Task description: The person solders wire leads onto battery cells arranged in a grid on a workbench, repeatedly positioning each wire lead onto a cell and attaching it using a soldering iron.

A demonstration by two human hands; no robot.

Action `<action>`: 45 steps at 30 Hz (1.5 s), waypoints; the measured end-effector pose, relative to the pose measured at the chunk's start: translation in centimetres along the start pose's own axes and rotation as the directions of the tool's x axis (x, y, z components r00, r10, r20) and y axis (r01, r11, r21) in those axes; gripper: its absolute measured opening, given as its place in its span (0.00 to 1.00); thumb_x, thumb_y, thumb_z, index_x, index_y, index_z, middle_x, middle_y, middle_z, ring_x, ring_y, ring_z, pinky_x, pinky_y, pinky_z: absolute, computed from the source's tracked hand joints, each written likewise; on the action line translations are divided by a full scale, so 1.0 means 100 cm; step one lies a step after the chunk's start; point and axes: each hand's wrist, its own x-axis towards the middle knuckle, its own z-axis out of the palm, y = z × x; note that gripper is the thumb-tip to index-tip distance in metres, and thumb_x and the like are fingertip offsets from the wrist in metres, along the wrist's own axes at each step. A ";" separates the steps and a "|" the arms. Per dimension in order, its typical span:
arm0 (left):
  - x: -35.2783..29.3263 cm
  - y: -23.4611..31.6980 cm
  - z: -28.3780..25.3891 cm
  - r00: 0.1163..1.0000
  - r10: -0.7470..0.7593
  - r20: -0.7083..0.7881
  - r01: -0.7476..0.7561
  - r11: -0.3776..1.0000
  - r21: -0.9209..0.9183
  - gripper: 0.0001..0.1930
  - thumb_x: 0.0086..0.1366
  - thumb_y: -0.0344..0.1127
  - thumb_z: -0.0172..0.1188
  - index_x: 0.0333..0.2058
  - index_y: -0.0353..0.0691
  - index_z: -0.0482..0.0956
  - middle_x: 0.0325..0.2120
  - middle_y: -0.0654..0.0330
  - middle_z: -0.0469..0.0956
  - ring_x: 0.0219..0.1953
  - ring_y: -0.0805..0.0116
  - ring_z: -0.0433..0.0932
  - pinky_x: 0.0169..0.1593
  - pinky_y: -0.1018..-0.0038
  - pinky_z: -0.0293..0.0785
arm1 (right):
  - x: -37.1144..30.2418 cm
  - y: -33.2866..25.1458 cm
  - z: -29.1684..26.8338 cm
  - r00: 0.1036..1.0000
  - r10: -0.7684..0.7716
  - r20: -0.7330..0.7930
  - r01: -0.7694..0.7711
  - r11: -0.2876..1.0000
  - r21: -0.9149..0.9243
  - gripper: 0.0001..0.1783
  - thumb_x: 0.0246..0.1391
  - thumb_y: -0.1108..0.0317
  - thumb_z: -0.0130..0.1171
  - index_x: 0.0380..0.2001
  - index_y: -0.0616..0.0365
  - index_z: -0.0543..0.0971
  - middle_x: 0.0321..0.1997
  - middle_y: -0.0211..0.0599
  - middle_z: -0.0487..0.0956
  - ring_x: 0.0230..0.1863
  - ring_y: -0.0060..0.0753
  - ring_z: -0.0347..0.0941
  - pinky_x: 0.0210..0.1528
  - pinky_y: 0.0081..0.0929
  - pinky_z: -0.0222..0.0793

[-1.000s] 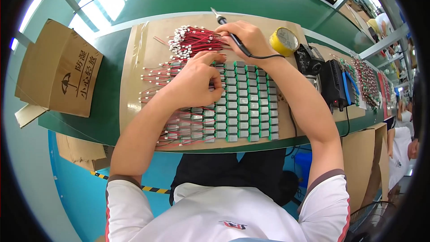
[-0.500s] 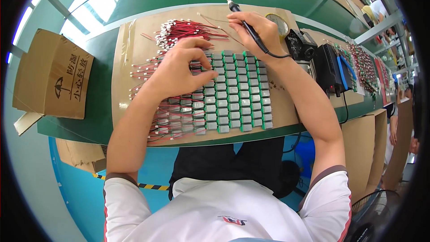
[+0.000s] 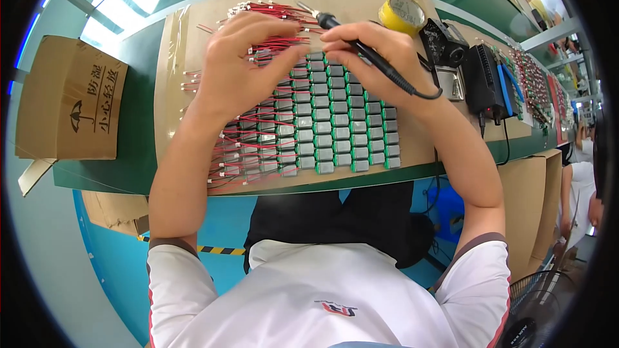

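Note:
My right hand [image 3: 387, 51] grips a black soldering iron [image 3: 371, 58], its metal tip pointing to the far left above the loose wires. My left hand [image 3: 242, 64] is over the near side of a pile of red leads with white connectors [image 3: 267, 8]. Its thumb and fingers are apart, with red wires visible between them and nothing plainly held. Below both hands, rows of grey battery cells with green edges [image 3: 338, 113] lie side by side. Red and black leads [image 3: 248, 148] are spread over the left columns. My hands hide the far ends of some rows.
A yellow spool [image 3: 403, 14] stands at the far right of the brown board [image 3: 174, 90], near a black soldering station [image 3: 483, 80] and blue-handled pliers [image 3: 507, 90]. A cardboard box [image 3: 71, 100] sits at the left. More wired parts [image 3: 532, 84] lie farther right.
My left hand has moved from the cells toward the pile of leads, its thumb and fingers still apart. The soldering iron has come nearer the left hand. The view has shifted slightly.

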 end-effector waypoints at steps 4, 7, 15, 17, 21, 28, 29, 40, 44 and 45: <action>-0.009 0.000 0.001 0.953 -0.130 0.272 0.155 0.985 -0.072 0.11 0.61 0.27 0.78 0.43 0.33 0.92 0.40 0.56 0.89 0.42 0.65 0.87 0.49 0.70 0.82 | -0.019 -0.017 0.007 0.989 0.146 0.008 -0.146 0.982 0.121 0.15 0.61 0.78 0.71 0.51 0.58 0.86 0.40 0.39 0.89 0.42 0.30 0.89 0.46 0.26 0.84; -0.011 0.001 0.000 0.926 -0.149 0.348 0.202 0.972 -0.119 0.09 0.62 0.26 0.77 0.41 0.33 0.92 0.36 0.55 0.89 0.39 0.68 0.86 0.43 0.72 0.81 | -0.023 -0.022 0.008 0.985 0.174 0.019 -0.175 0.975 0.140 0.15 0.61 0.78 0.70 0.51 0.58 0.86 0.40 0.39 0.90 0.42 0.28 0.90 0.46 0.26 0.85; -0.005 0.013 -0.003 0.799 -0.302 0.520 0.436 0.886 -0.155 0.07 0.63 0.26 0.76 0.39 0.31 0.93 0.31 0.58 0.90 0.34 0.74 0.85 0.39 0.77 0.79 | -0.030 -0.021 0.010 0.987 0.157 0.017 -0.158 0.973 0.170 0.14 0.61 0.78 0.70 0.50 0.58 0.87 0.39 0.38 0.90 0.41 0.29 0.90 0.46 0.26 0.85; 0.000 0.017 -0.006 0.729 -0.397 0.558 0.538 0.836 -0.107 0.06 0.64 0.27 0.75 0.39 0.31 0.93 0.29 0.59 0.90 0.31 0.77 0.85 0.37 0.78 0.80 | -0.031 -0.022 0.011 0.989 0.150 0.015 -0.150 0.972 0.181 0.14 0.61 0.77 0.71 0.50 0.57 0.87 0.39 0.38 0.90 0.41 0.29 0.90 0.46 0.26 0.85; 0.006 0.018 -0.008 0.680 -0.430 0.593 0.551 0.834 -0.026 0.06 0.65 0.27 0.76 0.38 0.32 0.93 0.28 0.60 0.90 0.29 0.79 0.84 0.36 0.79 0.80 | -0.031 -0.027 -0.004 0.996 0.053 0.069 -0.049 0.997 -0.064 0.17 0.62 0.74 0.73 0.54 0.57 0.87 0.40 0.39 0.90 0.41 0.33 0.90 0.45 0.28 0.83; -0.023 0.009 -0.005 0.757 -0.417 0.504 0.489 0.872 -0.014 0.06 0.62 0.28 0.76 0.36 0.33 0.93 0.24 0.60 0.87 0.25 0.75 0.79 0.31 0.74 0.74 | -0.064 -0.014 -0.032 1.000 0.027 -0.006 -0.026 0.994 0.110 0.25 0.67 0.70 0.71 0.64 0.67 0.82 0.38 0.45 0.90 0.39 0.34 0.90 0.41 0.28 0.84; -0.028 0.007 -0.003 0.827 -0.331 0.455 0.387 0.921 -0.034 0.05 0.61 0.27 0.77 0.35 0.33 0.93 0.23 0.59 0.86 0.25 0.73 0.78 0.30 0.72 0.73 | -0.072 -0.016 -0.029 0.989 0.139 -0.045 -0.124 0.961 0.248 0.23 0.67 0.71 0.70 0.62 0.69 0.82 0.36 0.45 0.90 0.37 0.34 0.90 0.41 0.28 0.85; -0.037 0.000 0.001 0.896 -0.190 0.402 0.238 0.968 -0.073 0.05 0.56 0.24 0.76 0.32 0.34 0.93 0.21 0.59 0.84 0.25 0.70 0.77 0.30 0.72 0.72 | -0.088 -0.024 -0.028 0.936 0.348 0.052 -0.337 0.844 0.416 0.15 0.65 0.83 0.59 0.53 0.77 0.84 0.35 0.49 0.86 0.33 0.36 0.89 0.41 0.32 0.89; -0.038 0.001 0.002 0.903 -0.185 0.388 0.229 0.971 -0.069 0.05 0.55 0.24 0.76 0.32 0.33 0.93 0.21 0.59 0.84 0.25 0.70 0.77 0.29 0.72 0.72 | -0.089 -0.024 -0.027 0.931 0.363 0.035 -0.344 0.843 0.414 0.14 0.62 0.82 0.63 0.50 0.74 0.87 0.34 0.48 0.87 0.32 0.33 0.90 0.37 0.26 0.86; -0.038 0.001 0.002 0.904 -0.185 0.386 0.226 0.972 -0.064 0.05 0.55 0.24 0.76 0.32 0.33 0.93 0.21 0.59 0.84 0.25 0.70 0.78 0.29 0.72 0.72 | -0.089 -0.024 -0.026 0.931 0.363 0.037 -0.345 0.842 0.414 0.14 0.62 0.82 0.63 0.50 0.74 0.87 0.34 0.48 0.87 0.32 0.33 0.90 0.37 0.26 0.86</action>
